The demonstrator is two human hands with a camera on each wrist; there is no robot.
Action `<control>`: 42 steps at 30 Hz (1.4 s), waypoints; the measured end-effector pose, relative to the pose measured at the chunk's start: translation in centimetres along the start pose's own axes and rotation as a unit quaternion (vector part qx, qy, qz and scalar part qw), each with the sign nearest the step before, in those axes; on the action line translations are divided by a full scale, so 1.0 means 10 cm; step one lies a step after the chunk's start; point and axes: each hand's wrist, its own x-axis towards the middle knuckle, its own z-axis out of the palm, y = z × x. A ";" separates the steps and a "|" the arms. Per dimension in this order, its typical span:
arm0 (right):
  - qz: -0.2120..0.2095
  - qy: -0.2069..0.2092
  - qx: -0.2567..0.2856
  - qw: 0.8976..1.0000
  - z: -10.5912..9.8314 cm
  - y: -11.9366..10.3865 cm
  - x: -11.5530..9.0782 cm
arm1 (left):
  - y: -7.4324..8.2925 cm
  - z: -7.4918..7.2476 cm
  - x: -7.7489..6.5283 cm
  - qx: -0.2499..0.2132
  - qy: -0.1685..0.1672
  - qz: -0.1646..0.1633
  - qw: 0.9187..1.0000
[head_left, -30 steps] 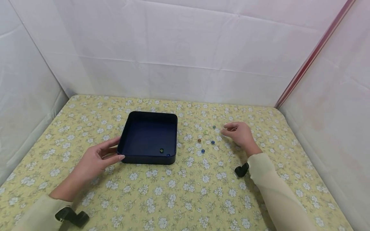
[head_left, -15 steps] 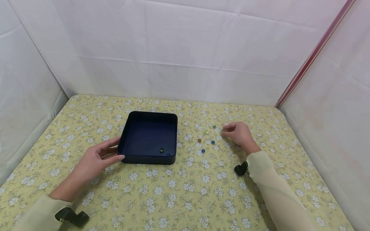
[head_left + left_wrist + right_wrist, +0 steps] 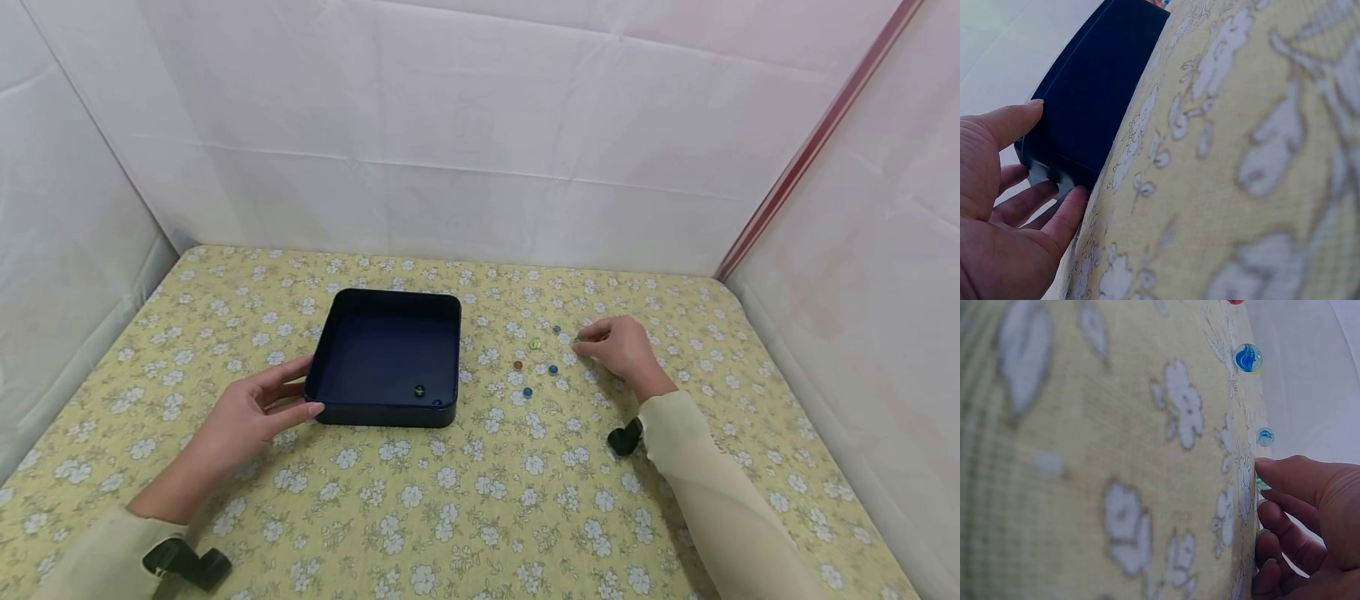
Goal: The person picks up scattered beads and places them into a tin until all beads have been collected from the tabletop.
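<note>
A dark blue square tray (image 3: 382, 414) stands on the cloth, left of centre. My left hand (image 3: 251, 408) grips its near left corner, thumb on the front side and fingers round the left side, as the left wrist view also shows. Inside the tray lie a dark greenish marble (image 3: 419, 391) and a blue marble (image 3: 437, 403). My right hand (image 3: 621, 347) is down at the cloth, pinching a green marble (image 3: 1262, 484) between thumb and index finger, mostly hidden by them. Close to that hand in the right wrist view are a pale blue marble (image 3: 1265, 437) and a blue swirled marble (image 3: 1248, 357).
Between tray and right hand lie several loose marbles, among them an orange one (image 3: 517, 365), a yellow-green one (image 3: 534, 343) and a blue one (image 3: 527, 392). The table wears a yellow floral cloth (image 3: 420, 517). White sheets (image 3: 465, 125) hang behind and at both sides.
The right fingers have closed in slightly on the green marble at the cloth, and the right forearm has shifted a little left. The left hand and tray stay put.
</note>
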 end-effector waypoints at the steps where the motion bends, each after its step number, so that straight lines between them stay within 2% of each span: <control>1: 0.001 0.002 -0.001 1.000 0.00 0.00 0.00 | 0.00 0.00 0.00 0.000 0.000 0.000 1.000; 15: -0.017 0.007 -0.011 1.000 0.00 -0.02 0.00 | 0.00 -0.02 -0.01 -0.001 0.001 0.000 1.000; 26: -0.028 0.016 0.018 0.999 0.03 -0.08 -0.12 | 0.00 -0.02 0.01 0.003 0.001 0.000 1.000; 42: -0.113 0.038 0.073 0.990 0.30 -0.28 -0.32 | -0.02 0.00 0.01 -0.005 -0.004 -0.007 1.000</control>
